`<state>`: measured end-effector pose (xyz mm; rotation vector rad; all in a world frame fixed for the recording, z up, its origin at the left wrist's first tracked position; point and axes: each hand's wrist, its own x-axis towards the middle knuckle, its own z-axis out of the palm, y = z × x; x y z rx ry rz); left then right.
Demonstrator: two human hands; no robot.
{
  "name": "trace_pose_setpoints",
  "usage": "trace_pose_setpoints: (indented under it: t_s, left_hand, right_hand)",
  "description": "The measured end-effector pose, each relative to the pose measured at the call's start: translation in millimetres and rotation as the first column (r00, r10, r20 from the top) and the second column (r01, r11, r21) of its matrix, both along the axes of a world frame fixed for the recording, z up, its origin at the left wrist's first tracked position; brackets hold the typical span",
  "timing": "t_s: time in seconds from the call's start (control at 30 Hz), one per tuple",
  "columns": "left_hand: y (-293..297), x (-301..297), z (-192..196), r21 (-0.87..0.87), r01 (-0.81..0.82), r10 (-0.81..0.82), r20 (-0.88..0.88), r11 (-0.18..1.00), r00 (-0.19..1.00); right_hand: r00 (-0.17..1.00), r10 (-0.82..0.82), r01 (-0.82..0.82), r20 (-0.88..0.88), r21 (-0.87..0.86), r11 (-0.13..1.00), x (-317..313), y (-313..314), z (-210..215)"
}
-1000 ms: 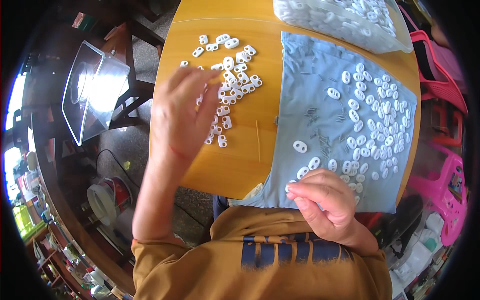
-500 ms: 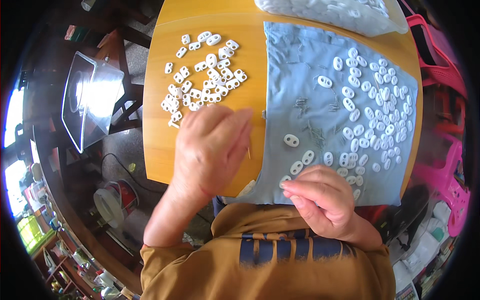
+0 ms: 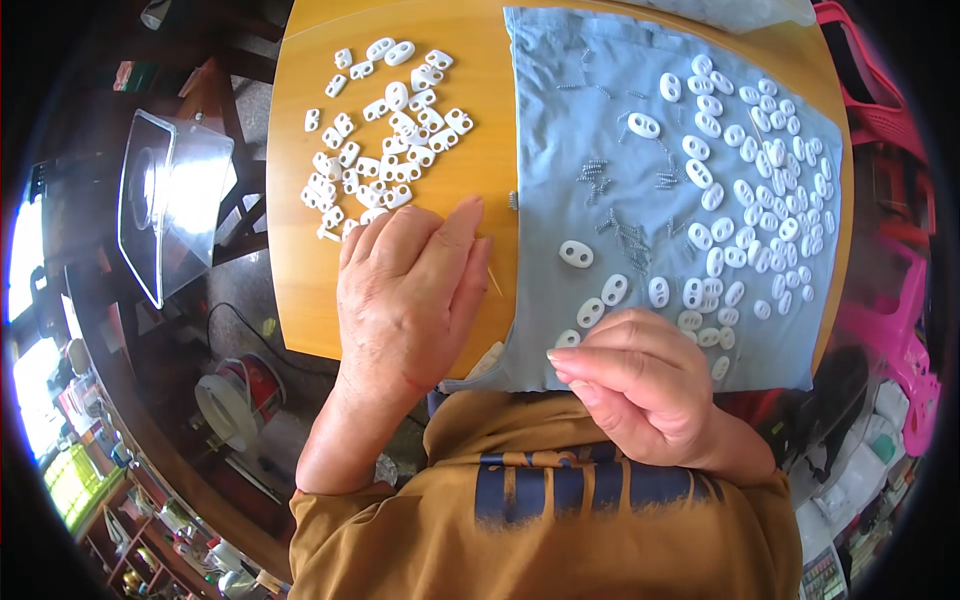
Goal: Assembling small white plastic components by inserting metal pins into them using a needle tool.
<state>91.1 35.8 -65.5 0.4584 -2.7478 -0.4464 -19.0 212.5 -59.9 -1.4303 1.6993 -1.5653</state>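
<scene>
In the head view I'd judge the white two-holed pieces (image 3: pixel 367 168) clustered on the bench's (image 3: pixel 300 290) bare wood look put together, while many white ovals (image 3: pixel 734 134) and springs (image 3: pixel 632 240) lie loose on the blue cloth (image 3: pixel 555 190), so plenty seems left. The left hand (image 3: pixel 405 290) curls over the wood, the right hand (image 3: pixel 645 385) pinches near an oval; whether either grip holds anything I can't tell. A clear plastic box (image 3: pixel 180 200) stands left, a pink chair (image 3: pixel 893 305) right.

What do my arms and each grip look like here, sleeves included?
Your brown shirt has short sleeves, leaving the left forearm and right forearm bare. The left grip and right grip are ungloved, five-fingered hands, with no watch visible.
</scene>
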Motion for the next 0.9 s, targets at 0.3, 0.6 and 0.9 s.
trace_pose_setpoints:
  t_s: [0.3, 0.6, 0.9]
  left_hand:
    - [1.4, -8.2, -2.7, 0.003, 0.073, -0.073, 0.059, 0.997, 0.996]
    - [0.1, -20.7, -7.1, 0.047, 0.034, -0.033, -0.034, 0.998, 0.999]
    - [-3.4, -33.2, -6.1, -0.018, 0.125, -0.126, -0.034, 0.992, 0.991]
  right_hand:
    - [1.000, 0.016, -0.016, -0.003, -0.014, 1.000, 1.5, -2.5, -1.6]
    - [1.000, 0.022, -0.022, 0.010, -0.014, 1.000, 3.2, -2.7, -1.8]
    - [1.000, -0.012, 0.012, 0.009, -0.036, 0.999, 0.9, 2.8, -2.8]
